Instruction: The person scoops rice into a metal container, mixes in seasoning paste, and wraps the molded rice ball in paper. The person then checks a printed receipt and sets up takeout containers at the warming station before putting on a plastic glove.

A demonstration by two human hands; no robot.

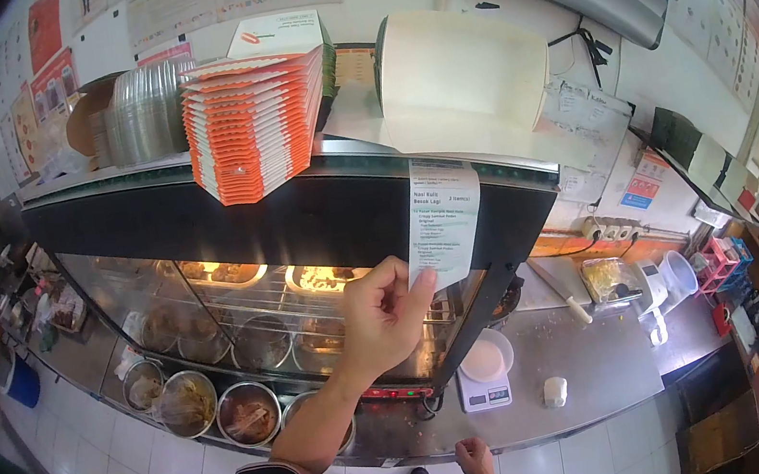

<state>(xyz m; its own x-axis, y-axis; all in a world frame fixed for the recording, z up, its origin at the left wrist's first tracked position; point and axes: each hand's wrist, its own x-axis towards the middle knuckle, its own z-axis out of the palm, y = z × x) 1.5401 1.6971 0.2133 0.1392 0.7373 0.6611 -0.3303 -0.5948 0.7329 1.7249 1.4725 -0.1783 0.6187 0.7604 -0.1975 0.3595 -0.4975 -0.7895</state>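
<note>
My left hand (389,318) is raised in front of the glass food warmer, with thumb and finger pinched at the lower edge of a printed receipt (444,228). The paper hangs from the top ledge of the warmer (298,211), below an open white paper box (463,75). Down by the counter's front edge, my right hand (475,461) hangs low with its fingers curled in; nothing shows in it. The nearest thing to it is the digital kitchen scale (486,395), which carries a round plastic bowl (486,356).
Stacked orange-and-white folded boxes (252,124) and clear plastic lids (150,109) stand on top of the warmer. Metal pots of food (249,414) line its front. On the steel counter (599,352) are a small white container (556,392) and a knife (562,294).
</note>
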